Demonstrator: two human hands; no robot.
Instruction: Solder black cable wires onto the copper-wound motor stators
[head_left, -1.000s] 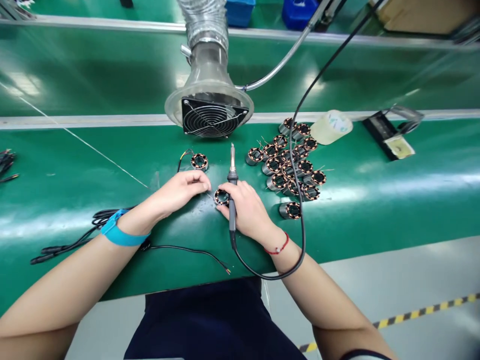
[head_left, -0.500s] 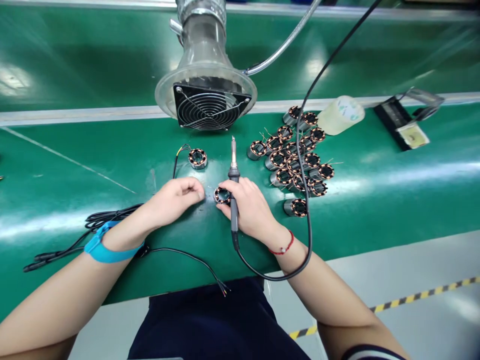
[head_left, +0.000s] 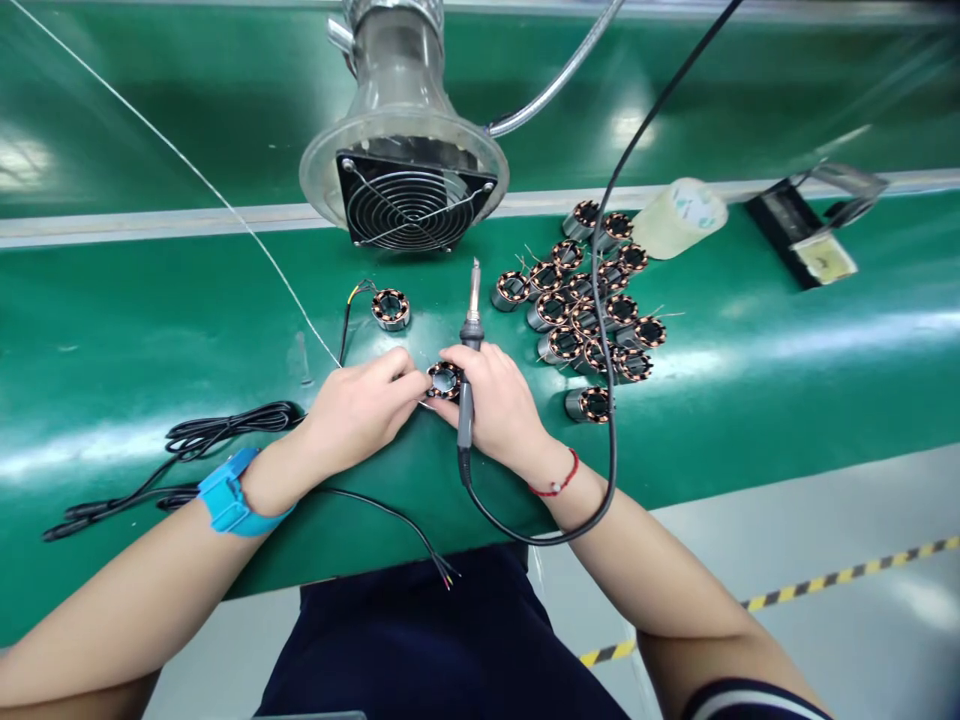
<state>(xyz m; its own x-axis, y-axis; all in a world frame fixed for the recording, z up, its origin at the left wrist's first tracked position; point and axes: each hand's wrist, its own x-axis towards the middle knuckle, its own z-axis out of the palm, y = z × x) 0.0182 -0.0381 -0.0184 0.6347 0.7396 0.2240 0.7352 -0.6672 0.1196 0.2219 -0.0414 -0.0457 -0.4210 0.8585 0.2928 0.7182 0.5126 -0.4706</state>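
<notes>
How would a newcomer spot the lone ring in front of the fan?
Find the black fan at the far side of the green table. Between it and the left hand, one coppery ring stands alone. Unlike the clustered rings on the right, it has yellow and black wiring beside it.

The workbench (head_left: 735, 390) is glossy green, streaked with white glare; the held stator (head_left: 447, 395) shows copper windings dotted round a black ring, a pattern repeated on the clustered stators (head_left: 551, 312), whose outer walls are silver-grey; the soldering iron (head_left: 472, 330) has a dark grey handle and metallic barrel, its cord (head_left: 614, 440) black; the wristband (head_left: 232, 495) is bright blue, the bracelet (head_left: 572, 470) red with a pale bead; the tape roll (head_left: 664, 230) is creamy yellow, its end white with teal print; the fan (head_left: 412, 205) is black behind concentric silver rings; the floor tape (head_left: 847, 580) alternates black and yellow stripes over pale grey flooring (head_left: 750, 530); the sleeve (head_left: 750, 700) is navy, banded white.
</notes>
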